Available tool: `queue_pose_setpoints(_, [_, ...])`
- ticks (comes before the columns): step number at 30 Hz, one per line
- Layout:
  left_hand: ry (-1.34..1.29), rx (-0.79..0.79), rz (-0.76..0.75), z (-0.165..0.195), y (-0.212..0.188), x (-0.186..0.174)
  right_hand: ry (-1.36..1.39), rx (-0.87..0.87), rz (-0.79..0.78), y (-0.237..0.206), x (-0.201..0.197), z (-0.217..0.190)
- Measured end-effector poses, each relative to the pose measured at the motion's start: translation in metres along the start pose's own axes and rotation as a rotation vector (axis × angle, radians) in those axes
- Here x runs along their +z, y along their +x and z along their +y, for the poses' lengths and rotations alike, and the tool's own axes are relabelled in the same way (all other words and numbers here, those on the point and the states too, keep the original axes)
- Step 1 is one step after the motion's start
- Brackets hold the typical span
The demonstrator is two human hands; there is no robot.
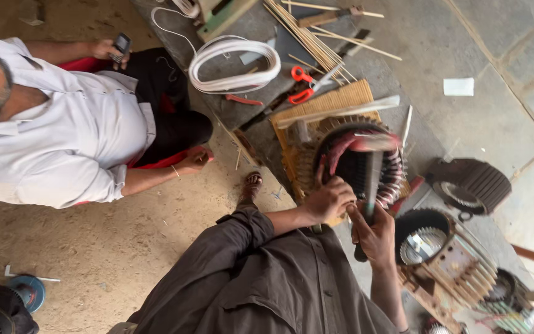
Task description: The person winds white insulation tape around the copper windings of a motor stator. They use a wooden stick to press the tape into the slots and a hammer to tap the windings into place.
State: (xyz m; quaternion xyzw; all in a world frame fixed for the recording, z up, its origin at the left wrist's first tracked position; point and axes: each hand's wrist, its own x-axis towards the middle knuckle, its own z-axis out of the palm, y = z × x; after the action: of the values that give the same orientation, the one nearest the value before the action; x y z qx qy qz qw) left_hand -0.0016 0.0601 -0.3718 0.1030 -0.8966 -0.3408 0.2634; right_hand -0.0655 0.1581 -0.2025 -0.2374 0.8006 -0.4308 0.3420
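1. Clearly, the person's left hand (327, 199) rests on the near rim of a motor stator (356, 164), its grip curled shut against the copper windings there; whether it pinches anything small I cannot tell.
2. The right hand (375, 236) has its grip wrapped tight round the dark handle of a hammer (372, 185), whose blurred head sits over the stator's top rim.
3. The stator stands on a woven bamboo mat (335, 102) on the grey stone floor (495, 117), with reddish insulated leads looping over its upper edge.
4. Just beyond the mat lie orange-handled scissors (301, 85), a coil of white sleeving (235, 65) and a bundle of thin bamboo sticks (307, 37).
5. To the right of the stator stand a finned motor housing (474, 184) and a second, rusty stator frame (443, 253), close to the right hand.
6. Another person in a white shirt (57, 136) sits on the sandy ground at the left, holding a small phone (122, 44) in one hand, well apart from the work.
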Motion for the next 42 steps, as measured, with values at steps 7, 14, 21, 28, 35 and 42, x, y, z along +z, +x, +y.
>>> queue_pose_setpoints(7, [0.265,-0.017,0.037,0.023,-0.007,0.016,0.107,-0.012,0.455,-0.035,-0.055,0.087])
queue_pose_setpoints(14, [0.046,-0.245,-0.007,0.036,0.000,0.034,0.287,0.002,0.390,-0.055,-0.084,0.131])
queue_pose_setpoints(21, [0.003,-0.415,-0.004,0.036,0.016,0.055,0.289,0.052,0.285,-0.067,-0.107,0.164])
queue_pose_setpoints(28, [0.147,-0.646,-0.247,0.046,0.024,0.082,0.230,-0.024,0.221,-0.082,-0.139,0.197])
queue_pose_setpoints(35, [0.173,-0.784,-0.548,0.055,0.030,0.097,0.129,-0.076,0.145,-0.093,-0.161,0.230])
queue_pose_setpoints(42, [-0.051,-0.413,0.183,0.067,0.006,0.110,0.397,-0.270,-0.005,-0.088,-0.159,0.247])
